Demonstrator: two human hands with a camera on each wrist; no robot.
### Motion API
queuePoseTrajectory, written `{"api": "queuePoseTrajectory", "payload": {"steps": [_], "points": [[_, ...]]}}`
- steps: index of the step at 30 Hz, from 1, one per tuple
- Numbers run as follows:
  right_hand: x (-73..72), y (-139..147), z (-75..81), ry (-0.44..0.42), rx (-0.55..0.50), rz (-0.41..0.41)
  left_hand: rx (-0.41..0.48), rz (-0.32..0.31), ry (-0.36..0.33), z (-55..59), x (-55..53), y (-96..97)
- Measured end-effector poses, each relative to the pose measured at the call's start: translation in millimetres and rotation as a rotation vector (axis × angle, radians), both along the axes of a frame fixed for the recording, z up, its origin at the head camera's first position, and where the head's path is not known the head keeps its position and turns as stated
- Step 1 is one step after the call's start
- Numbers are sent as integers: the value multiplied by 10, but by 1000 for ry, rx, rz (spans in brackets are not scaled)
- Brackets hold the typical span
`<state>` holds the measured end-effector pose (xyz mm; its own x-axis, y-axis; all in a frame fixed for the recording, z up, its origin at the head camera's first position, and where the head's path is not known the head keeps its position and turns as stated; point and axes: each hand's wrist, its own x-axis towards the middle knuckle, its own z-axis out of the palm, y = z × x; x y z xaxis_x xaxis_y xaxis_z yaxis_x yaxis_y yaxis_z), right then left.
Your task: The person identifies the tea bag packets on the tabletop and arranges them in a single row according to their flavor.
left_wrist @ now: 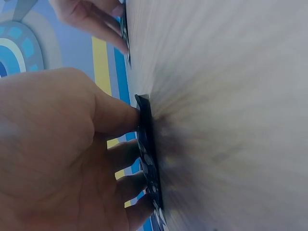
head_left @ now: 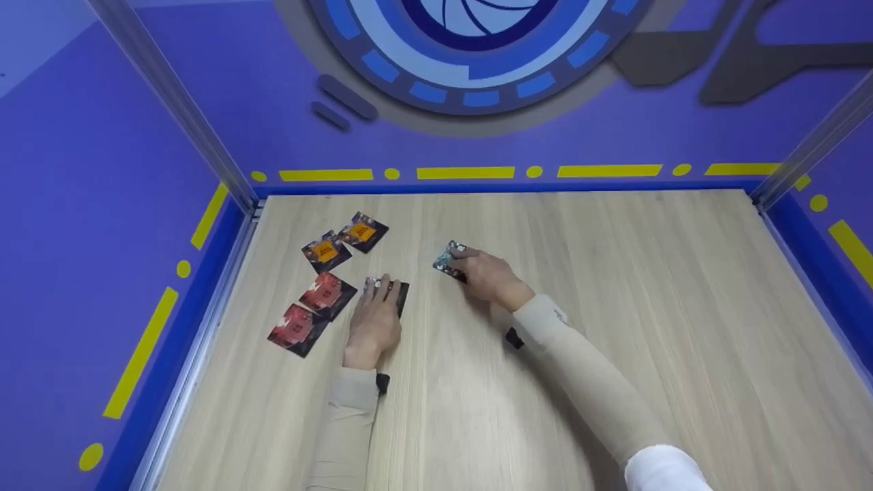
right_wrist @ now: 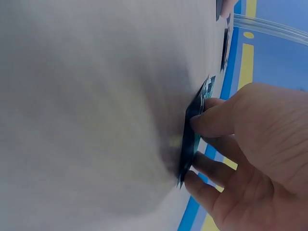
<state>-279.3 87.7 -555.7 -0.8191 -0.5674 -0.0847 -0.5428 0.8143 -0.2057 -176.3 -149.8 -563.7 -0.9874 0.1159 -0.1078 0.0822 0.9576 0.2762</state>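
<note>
In the head view, my left hand point(head_left: 374, 323) lies over a dark flat square packet point(head_left: 404, 297). Its fingers stretch forward across the packet and hide most of it. Seen from the left wrist, the thumb and fingertips press on the packet point(left_wrist: 148, 154), which lies on the wooden surface. Farther right, my right hand point(head_left: 490, 276) pinches a dark teal patterned packet point(head_left: 445, 262) between thumb and fingers. The right wrist view has this packet point(right_wrist: 188, 144) tilted a little, with the thumb at its near side; its underside is hidden.
Left of my left hand lie two red-and-black packets, one nearer point(head_left: 297, 329) and one farther point(head_left: 329, 294). Behind them are two packets with orange centres, left point(head_left: 326, 251) and right point(head_left: 363, 232). Blue-purple walls with metal corner posts point(head_left: 170, 102) enclose the wooden table point(head_left: 614, 273).
</note>
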Motion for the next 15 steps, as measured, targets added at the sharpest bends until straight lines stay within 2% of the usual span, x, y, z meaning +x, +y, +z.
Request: {"api": "queuePoseTrajectory", "payload": {"steps": [9,15], "points": [[116,424,14,18,18,-54,10,2,0,-16,4,12],[159,658,5,46,-20,-79,3,1,-17,-6,-9,6]]}}
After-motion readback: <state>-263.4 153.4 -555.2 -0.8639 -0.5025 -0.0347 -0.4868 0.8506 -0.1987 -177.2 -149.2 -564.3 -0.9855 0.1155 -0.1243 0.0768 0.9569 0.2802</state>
